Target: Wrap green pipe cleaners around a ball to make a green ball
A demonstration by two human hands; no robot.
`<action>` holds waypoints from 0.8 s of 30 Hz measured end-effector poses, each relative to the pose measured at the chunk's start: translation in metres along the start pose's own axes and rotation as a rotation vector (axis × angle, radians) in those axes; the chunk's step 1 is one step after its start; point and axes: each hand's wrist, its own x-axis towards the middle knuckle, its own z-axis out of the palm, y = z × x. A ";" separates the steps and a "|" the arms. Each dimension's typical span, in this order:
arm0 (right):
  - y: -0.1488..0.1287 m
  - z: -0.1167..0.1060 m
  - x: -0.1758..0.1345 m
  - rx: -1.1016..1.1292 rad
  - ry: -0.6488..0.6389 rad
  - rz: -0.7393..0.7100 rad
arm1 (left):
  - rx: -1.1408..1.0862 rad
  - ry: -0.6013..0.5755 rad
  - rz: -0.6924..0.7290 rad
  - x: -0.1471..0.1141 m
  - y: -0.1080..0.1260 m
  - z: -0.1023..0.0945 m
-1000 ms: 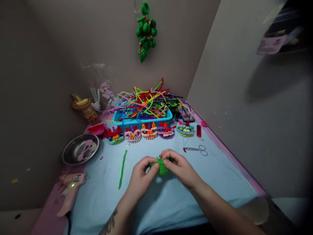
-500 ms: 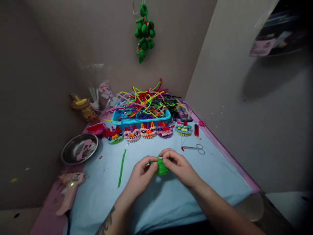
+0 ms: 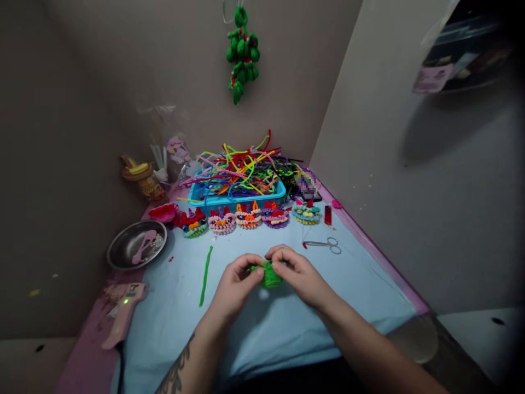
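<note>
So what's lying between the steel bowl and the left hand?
Head view: a green strip lies on the blue cloth between the steel bowl and the left hand, nearer the hand; a tiny red scrap sits nearer the bowl.

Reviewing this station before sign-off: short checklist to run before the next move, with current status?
1. Green piece gripped on both sides: ok, left fingers and right fingers pinch it.
2. Green strip lying free of the hands: ok.
3. Scissors laid down, clear of the hands: ok.
4. Cloth free of scraps: not ok, a red scrap lies near the bowl.
5. Glue gun hot: cannot tell; green light shows.
</note>
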 end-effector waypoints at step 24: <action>-0.001 -0.003 0.003 -0.030 -0.078 -0.022 | 0.583 -0.205 0.153 0.005 0.034 -0.021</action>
